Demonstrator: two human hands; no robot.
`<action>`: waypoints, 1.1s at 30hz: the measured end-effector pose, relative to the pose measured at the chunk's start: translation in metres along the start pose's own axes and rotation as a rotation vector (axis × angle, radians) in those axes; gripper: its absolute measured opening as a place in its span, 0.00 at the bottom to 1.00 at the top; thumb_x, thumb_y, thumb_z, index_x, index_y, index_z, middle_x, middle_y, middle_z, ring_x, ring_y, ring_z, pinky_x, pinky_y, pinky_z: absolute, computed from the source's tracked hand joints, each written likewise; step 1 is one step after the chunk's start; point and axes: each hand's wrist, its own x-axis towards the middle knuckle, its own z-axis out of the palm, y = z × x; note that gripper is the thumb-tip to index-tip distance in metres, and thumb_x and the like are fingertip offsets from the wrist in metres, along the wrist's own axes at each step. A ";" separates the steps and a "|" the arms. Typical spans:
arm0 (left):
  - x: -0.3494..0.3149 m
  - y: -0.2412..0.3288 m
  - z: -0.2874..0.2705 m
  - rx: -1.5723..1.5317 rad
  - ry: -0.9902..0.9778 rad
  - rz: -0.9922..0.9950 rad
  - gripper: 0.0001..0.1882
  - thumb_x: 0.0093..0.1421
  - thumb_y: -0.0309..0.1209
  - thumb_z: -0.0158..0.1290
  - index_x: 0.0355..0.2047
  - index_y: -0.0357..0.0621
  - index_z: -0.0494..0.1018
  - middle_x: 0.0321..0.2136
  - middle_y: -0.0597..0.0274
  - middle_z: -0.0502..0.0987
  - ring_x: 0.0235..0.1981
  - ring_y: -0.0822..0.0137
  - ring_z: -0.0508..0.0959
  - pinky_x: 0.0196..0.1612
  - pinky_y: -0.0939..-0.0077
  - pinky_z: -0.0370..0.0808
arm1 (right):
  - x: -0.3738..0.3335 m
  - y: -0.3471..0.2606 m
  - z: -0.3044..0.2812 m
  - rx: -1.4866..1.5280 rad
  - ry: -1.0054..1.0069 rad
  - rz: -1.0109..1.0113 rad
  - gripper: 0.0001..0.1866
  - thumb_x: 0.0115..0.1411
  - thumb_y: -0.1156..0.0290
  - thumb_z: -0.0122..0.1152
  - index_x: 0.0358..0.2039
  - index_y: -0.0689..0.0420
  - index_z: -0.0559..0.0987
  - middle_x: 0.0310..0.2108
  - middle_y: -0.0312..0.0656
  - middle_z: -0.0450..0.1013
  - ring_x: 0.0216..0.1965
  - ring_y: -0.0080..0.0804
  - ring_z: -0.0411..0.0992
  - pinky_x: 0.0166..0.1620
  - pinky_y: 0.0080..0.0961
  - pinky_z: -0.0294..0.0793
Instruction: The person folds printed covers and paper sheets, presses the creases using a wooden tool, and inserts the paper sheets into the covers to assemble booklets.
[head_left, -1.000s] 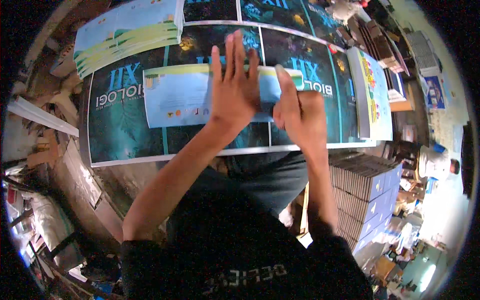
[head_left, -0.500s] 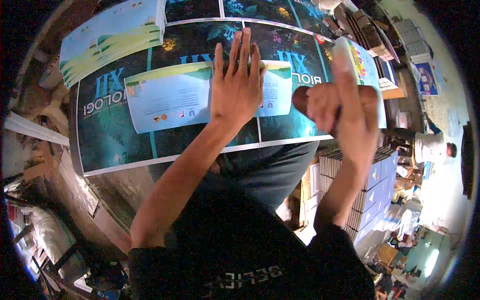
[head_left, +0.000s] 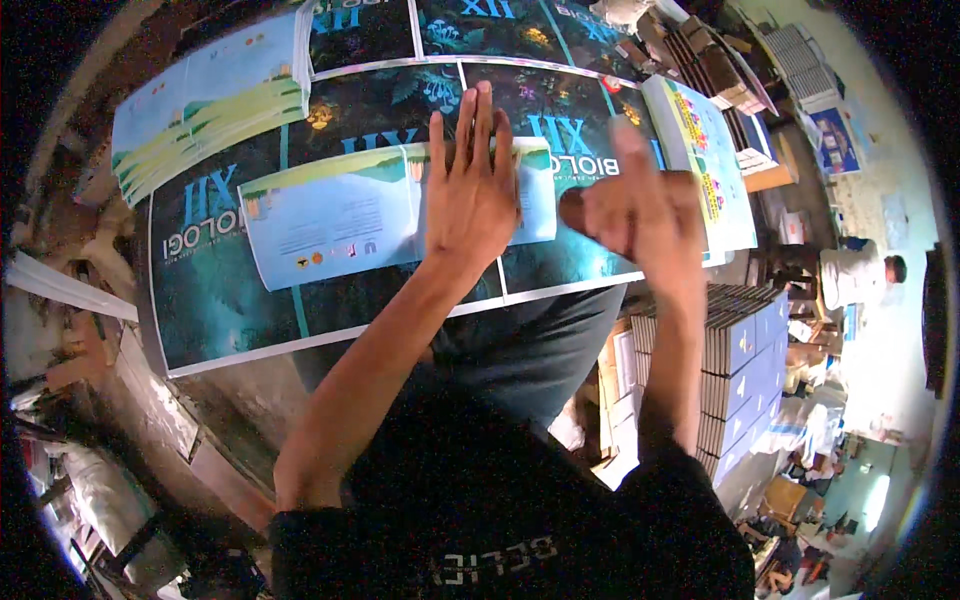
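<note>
1. Pale blue two-panel printed cover (head_left: 330, 215): one piece, lying opened out on the dark teal printed sheets (head_left: 225, 300) that overlay the table, directly before the person.
2. Left hand (head_left: 473, 205): palm down on the cover, right of its middle. Fingers straight, slightly spread, aimed at the far side, pinching nothing.
3. Right hand (head_left: 650, 215): just beside the cover's right end, blurred. One digit extended toward the far side, others seemingly curled; whether they pinch anything, cannot tell.
4. Progress, as judged: cover laid out and steadied. Pale crosswise line just left of the left hand resembles a crease; whether creasing is complete, not determinable.
5. Pile of similar covers (head_left: 215, 115): far left, many layers, edges uneven. Finished or waiting, cannot tell.
6. Pile of white-and-yellow printed sheets (head_left: 728, 180): far right, beyond the right hand; share in the work unclear.
7. Bound books (head_left: 745, 365): blue covers, tall stack, right of the person.
8. Containers: one pale sack-like bundle (head_left: 105, 495), near left; contents hidden.
</note>
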 end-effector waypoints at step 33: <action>-0.020 -0.019 -0.003 -0.335 0.231 -0.075 0.35 0.64 0.47 0.40 0.67 0.40 0.55 0.72 0.51 0.46 0.74 0.54 0.44 0.73 0.52 0.37 | 0.007 0.038 0.167 -0.917 0.063 -0.246 0.24 0.70 0.54 0.35 0.55 0.63 0.55 0.58 0.57 0.46 0.62 0.45 0.45 0.66 0.38 0.50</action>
